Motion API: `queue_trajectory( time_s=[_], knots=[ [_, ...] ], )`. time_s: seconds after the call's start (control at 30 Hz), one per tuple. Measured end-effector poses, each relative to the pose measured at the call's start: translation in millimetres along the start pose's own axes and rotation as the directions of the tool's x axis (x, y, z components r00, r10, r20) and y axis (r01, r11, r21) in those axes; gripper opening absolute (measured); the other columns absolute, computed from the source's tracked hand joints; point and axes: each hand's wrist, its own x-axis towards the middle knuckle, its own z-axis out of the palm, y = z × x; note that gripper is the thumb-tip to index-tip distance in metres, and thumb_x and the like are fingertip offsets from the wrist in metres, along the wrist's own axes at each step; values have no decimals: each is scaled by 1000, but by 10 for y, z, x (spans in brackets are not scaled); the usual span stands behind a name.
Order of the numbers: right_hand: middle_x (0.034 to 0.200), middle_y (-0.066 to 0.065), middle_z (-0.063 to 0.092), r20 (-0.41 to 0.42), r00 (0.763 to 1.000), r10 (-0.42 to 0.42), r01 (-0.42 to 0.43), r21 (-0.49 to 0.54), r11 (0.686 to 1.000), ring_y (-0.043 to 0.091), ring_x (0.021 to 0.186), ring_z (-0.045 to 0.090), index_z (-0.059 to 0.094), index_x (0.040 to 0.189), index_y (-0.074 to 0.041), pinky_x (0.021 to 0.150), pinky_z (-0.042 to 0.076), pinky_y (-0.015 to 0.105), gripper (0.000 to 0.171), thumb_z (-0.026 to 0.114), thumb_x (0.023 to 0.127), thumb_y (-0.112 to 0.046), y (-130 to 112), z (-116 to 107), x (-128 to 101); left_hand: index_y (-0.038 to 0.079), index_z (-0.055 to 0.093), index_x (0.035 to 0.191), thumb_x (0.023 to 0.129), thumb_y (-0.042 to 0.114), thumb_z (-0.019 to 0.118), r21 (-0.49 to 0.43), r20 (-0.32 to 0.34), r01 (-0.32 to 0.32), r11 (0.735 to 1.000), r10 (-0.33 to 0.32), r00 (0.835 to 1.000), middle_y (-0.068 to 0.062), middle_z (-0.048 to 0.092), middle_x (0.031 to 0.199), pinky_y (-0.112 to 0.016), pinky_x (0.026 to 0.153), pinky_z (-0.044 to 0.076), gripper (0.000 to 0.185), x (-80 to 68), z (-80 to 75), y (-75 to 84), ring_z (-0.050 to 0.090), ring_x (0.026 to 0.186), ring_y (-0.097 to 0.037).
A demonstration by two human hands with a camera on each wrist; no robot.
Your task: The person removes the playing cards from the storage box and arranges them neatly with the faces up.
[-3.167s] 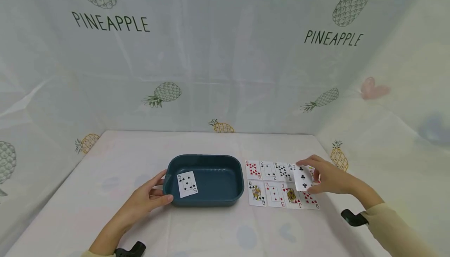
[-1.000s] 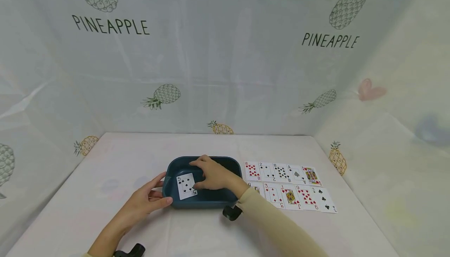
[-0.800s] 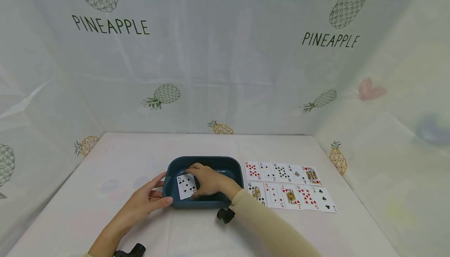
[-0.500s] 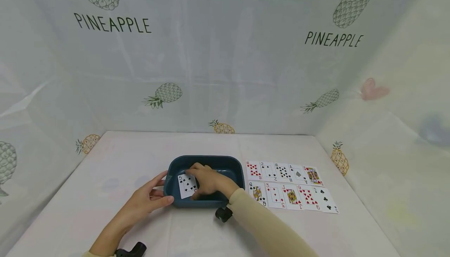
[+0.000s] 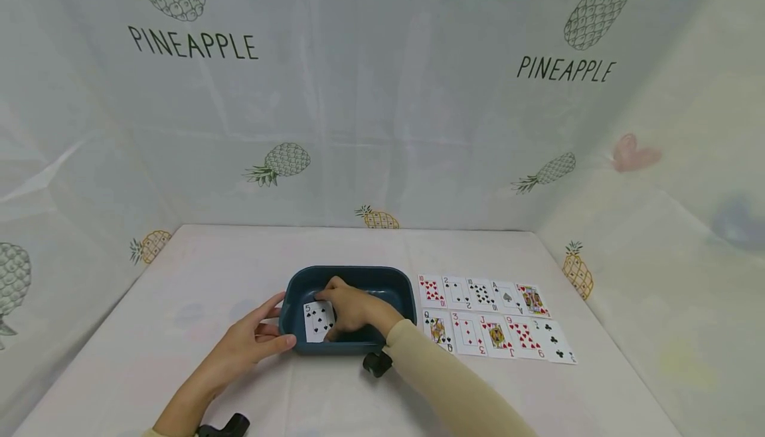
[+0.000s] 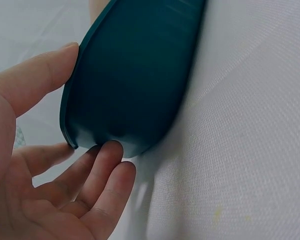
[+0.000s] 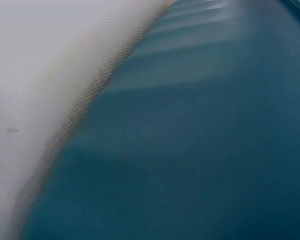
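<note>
My left hand [image 5: 248, 344] grips the left end of a dark blue rectangular dish [image 5: 394, 276], thumb at the rim and fingers against the end wall. The left wrist view shows the same hand [image 6: 65, 165] on the dish [image 6: 135, 75] from close by. Inside the dish lies a five of spades playing card [image 5: 315, 324], face up at the left. Reaching into the dish, my right hand [image 5: 355, 307] pinches this card's right side, index finger at the top edge and thumb at the lower right; it covers that part. The right wrist view holds only the dish's wall [image 7: 190, 125] and white cloth.
Two rows of face-up playing cards lie right of the dish, with the ten of hearts [image 5: 431, 291] and king [image 5: 533, 300] in the back row, the queen [image 5: 438, 329] and three of clubs [image 5: 557, 341] in front. Pineapple-print sheeting [image 5: 382, 111] surrounds the white-covered table [image 5: 335, 397].
My right hand laid the three of clubs at the front row's right end, then moved left into the dish and took hold of the five of spades, which has turned slightly. My left hand stayed put.
</note>
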Motion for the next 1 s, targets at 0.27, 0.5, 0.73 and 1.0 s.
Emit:
queue_trajectory(
  time_s=[0.27, 0.5, 0.73, 1.0],
  knots=[
    [131, 2, 51, -3, 1000, 16, -16, 33, 999, 10, 99, 55, 63, 148, -16, 91, 53, 20, 78, 98, 79, -24, -17, -3, -7, 24, 34, 167, 92, 36, 85, 14, -12, 11, 1000, -11, 1000, -19, 48, 157, -37, 91, 55, 91, 0, 11, -9, 68, 111, -20],
    [131, 3, 50, -10, 1000, 17, -16, 52, 998, 11, 99, 55, 65, 144, -16, 89, 52, 20, 75, 98, 78, -22, -19, 0, 4, 27, 34, 167, 93, 34, 84, -8, -3, -1, 1000, 1, 1000, -19, 47, 157, -33, 88, 55, 89, -5, 8, -26, 67, 111, -21],
    [130, 4, 48, -2, 998, 61, -60, 74, 995, 13, 97, 54, 62, 141, -16, 86, 52, 22, 74, 98, 77, -23, -10, 4, 11, 28, 34, 167, 93, 33, 85, -18, -1, -12, 1000, 12, 1000, -19, 47, 158, -34, 86, 54, 90, 1, 10, -48, 67, 110, -21],
    [121, 4, 50, 3, 996, 88, -88, 72, 993, 14, 93, 54, 58, 142, -15, 83, 53, 25, 77, 99, 76, -23, -14, 3, 35, 27, 34, 167, 93, 33, 85, -24, 1, -12, 1000, 12, 1000, -19, 46, 158, -34, 85, 55, 90, 11, 10, -51, 68, 109, -21]
  ],
)
